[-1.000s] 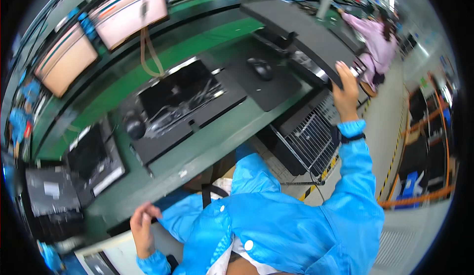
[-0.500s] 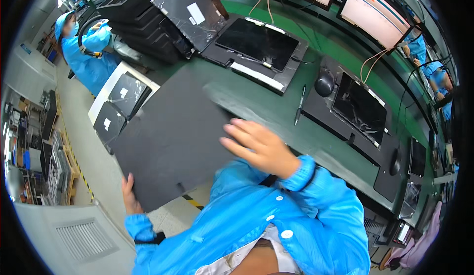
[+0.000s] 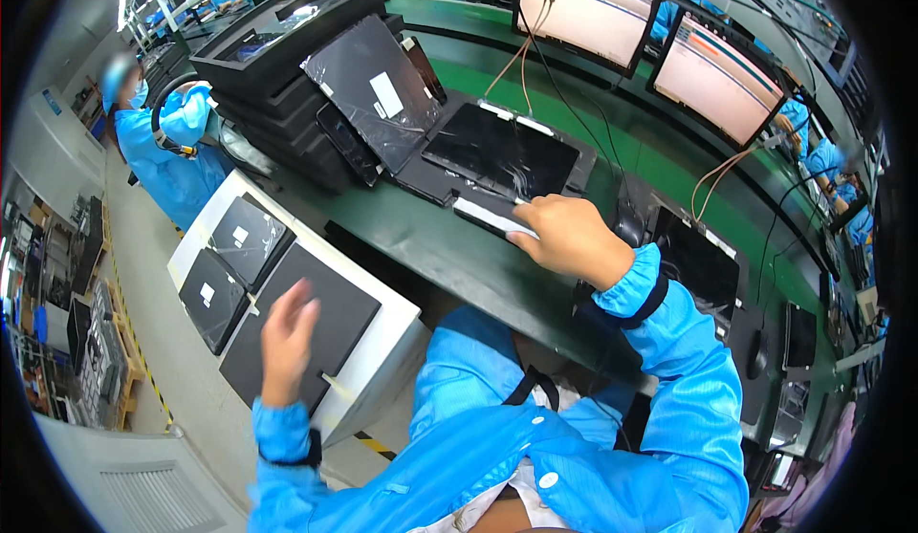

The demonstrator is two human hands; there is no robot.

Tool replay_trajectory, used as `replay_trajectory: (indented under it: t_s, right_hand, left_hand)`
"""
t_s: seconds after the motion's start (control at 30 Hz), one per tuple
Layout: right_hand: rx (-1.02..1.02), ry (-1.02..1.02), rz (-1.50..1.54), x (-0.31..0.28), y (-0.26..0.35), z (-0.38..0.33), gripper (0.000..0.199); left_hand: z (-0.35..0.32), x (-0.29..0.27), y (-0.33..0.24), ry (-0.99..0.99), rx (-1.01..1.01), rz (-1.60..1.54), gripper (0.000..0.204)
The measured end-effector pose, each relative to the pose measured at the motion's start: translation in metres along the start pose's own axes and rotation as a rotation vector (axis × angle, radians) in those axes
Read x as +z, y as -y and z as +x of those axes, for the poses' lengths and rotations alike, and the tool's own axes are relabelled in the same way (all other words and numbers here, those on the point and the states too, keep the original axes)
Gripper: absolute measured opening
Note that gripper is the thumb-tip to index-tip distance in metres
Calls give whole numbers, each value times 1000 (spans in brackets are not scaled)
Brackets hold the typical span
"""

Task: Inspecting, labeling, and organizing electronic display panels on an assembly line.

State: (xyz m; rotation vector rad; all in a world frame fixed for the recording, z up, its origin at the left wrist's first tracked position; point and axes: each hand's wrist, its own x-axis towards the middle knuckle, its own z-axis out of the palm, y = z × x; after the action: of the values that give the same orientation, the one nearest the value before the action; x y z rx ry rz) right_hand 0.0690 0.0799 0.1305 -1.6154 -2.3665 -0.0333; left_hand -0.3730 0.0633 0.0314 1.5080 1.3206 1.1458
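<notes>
The matte black, flat rectangular panel [image 3: 341, 289], gripped half a second earlier, now lies by the fingers of the left hand [image 3: 288, 347] on a white box-shaped cabinet [image 3: 394, 321]; its release leaves both hands free of it. The left fingers, blurred, are loosely spread and empty. The fingers of the right hand [image 3: 576, 237] bend at the near edge of a glossy black rectangular screen [image 3: 499, 147]; whether they pinch anything cannot be told. Around them extends the dark green table [image 3: 435, 263]; beyond them stand two lit monitors [image 3: 585, 12]. Stacked black trays [image 3: 268, 103] rise beyond the left fingers.
</notes>
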Motion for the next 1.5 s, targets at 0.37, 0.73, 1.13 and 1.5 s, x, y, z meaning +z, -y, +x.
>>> replay_trajectory:
  t_s: [0.37, 0.73, 1.13, 1.5]
  right_hand:
    - [310, -52, 144, 19, 24, -126, 30]
    - [467, -171, 186, 67, 35, -139, 33]
    - [395, -291, 165, 75, 38, -141, 40]
    - [766, -56, -152, 68, 36, -110, 42]
  left_hand:
    - [260, 186, -27, -284, -23, -356, 61]
    - [143, 108, -14, -632, 507, -323, 28]
    - [-45, -14, 105, -436, -433, -691, 27]
    - [-46, -36, 94, -336, -520, 809, 86]
